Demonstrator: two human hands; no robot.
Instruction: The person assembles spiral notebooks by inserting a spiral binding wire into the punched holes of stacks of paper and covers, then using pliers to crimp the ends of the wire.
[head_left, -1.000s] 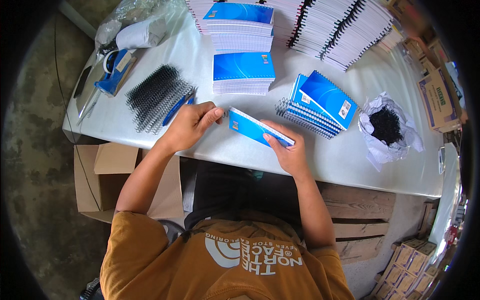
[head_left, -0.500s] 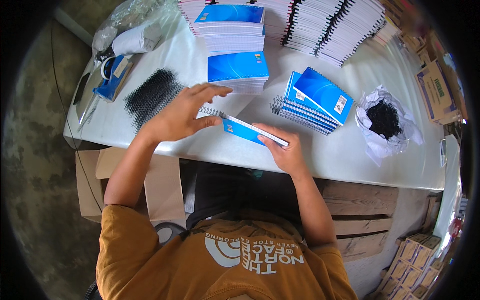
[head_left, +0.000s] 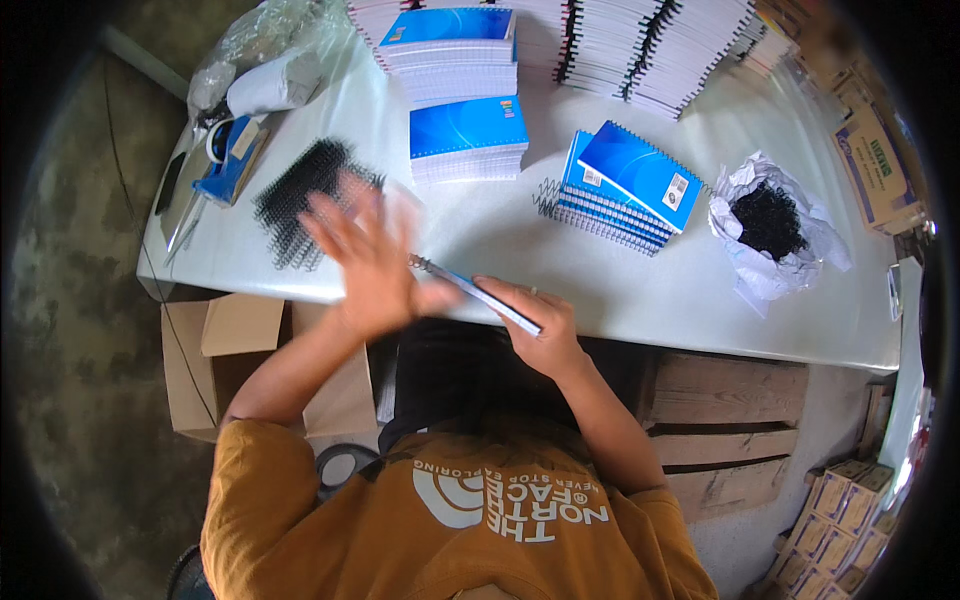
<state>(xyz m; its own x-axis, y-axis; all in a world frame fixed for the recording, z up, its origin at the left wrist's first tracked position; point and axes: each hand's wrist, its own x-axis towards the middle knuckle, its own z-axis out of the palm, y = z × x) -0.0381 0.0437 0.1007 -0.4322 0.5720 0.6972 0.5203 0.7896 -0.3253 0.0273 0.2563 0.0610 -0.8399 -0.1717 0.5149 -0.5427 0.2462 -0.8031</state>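
Observation:
A thin blue-covered notebook (head_left: 502,302) is held edge-up in my right hand (head_left: 545,325), thumb and fingers pinching its near end. From its far-left end sticks out a dark spiral coil (head_left: 420,263). My left hand (head_left: 372,270) is beside that coil, fingers spread and blurred by motion, with nothing seen in them. Behind the left hand lies a pile of black spiral coils (head_left: 310,200). To the right on the table, several spiral-bound blue notebooks (head_left: 640,175) are stacked, with loose coil ends at their left side.
Stacks of unbound blue-covered pads (head_left: 468,135) stand mid-table, with thick rows of bound paper (head_left: 610,45) behind. A crumpled white bag of black coil scraps (head_left: 735,270) sits right. A blue tape dispenser (head_left: 225,175) lies left. Below the table's left edge is an open cardboard box (head_left: 190,370).
My right hand has brought the notebook nearer and turned it, so less of its cover shows. My left hand has swung toward me with its fingers fanned out.

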